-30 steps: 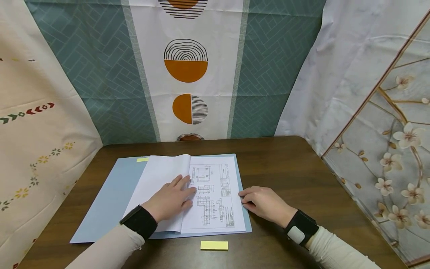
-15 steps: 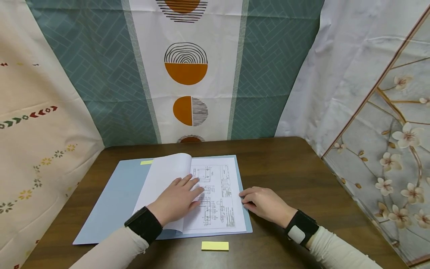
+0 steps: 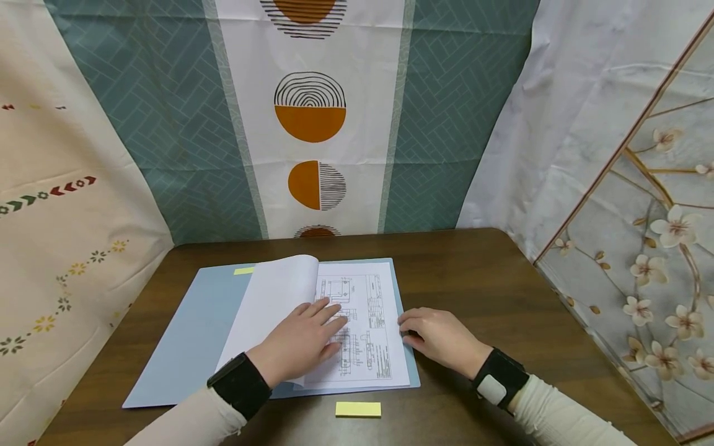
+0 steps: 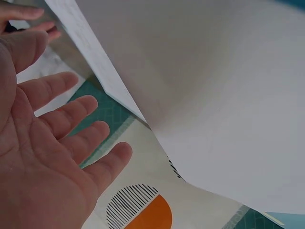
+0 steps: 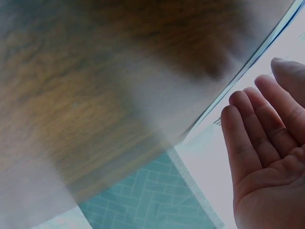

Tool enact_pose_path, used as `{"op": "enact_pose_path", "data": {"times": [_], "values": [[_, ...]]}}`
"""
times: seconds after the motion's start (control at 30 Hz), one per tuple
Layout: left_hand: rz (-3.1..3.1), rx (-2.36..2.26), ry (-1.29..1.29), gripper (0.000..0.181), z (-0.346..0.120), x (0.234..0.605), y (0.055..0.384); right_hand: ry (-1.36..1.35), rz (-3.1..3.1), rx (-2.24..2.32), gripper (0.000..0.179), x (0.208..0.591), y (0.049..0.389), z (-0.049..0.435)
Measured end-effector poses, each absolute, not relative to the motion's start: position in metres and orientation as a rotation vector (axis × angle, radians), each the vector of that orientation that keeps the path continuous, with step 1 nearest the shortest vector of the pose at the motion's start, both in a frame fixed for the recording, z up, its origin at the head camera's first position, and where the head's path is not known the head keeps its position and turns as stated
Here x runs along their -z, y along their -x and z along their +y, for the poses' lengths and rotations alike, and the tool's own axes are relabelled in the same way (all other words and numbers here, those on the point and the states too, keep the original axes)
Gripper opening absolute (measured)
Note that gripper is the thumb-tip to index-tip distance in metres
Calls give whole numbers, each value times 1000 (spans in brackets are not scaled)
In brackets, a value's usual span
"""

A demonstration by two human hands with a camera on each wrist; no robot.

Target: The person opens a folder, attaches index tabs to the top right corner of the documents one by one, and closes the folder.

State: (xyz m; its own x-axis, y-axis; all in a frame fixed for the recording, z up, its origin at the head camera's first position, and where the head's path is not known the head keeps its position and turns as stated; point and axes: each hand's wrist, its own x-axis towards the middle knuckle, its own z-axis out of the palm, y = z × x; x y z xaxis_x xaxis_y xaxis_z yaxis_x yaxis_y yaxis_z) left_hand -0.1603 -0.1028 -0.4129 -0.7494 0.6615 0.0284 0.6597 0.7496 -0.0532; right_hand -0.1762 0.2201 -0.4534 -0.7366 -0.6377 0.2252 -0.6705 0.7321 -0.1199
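A blue folder (image 3: pixel 184 337) lies spread on the wooden table. In it is a stack of white sheets; the right-hand sheet bears a printed technical drawing (image 3: pixel 379 350). A white page (image 3: pixel 273 294) is turned over to the left and bulges near the fold. My left hand (image 3: pixel 304 341), fingers straight and spread, lies over the fold and the drawing's left part. The left wrist view shows its palm beside the white page (image 4: pixel 214 119). My right hand (image 3: pixel 437 332) rests at the folder's right edge, its fingers loosely bent and together in the right wrist view.
A yellow sticky-note pad (image 3: pixel 358 409) lies on the table (image 3: pixel 457 272) in front of the folder. One yellow note (image 3: pixel 243 271) shows at the folder's upper left, beside the turned page. Patterned curtains (image 3: pixel 435 124) hang around the table.
My left hand has slid to the right, from the turned page onto the drawing. That page now lies less far left and bulges more. My right hand has hardly moved.
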Motion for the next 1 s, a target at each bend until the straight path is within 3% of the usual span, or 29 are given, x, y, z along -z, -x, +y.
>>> {"op": "enact_pose_path", "data": {"times": [0.73, 1.0], "values": [[-2769, 63, 1253, 55, -105, 414, 140, -1091, -2753, -282, 41, 447, 164, 219], [-2713, 151, 1409, 44, -100, 415, 123, -1118, -2775, -321, 38, 448, 161, 219]]}}
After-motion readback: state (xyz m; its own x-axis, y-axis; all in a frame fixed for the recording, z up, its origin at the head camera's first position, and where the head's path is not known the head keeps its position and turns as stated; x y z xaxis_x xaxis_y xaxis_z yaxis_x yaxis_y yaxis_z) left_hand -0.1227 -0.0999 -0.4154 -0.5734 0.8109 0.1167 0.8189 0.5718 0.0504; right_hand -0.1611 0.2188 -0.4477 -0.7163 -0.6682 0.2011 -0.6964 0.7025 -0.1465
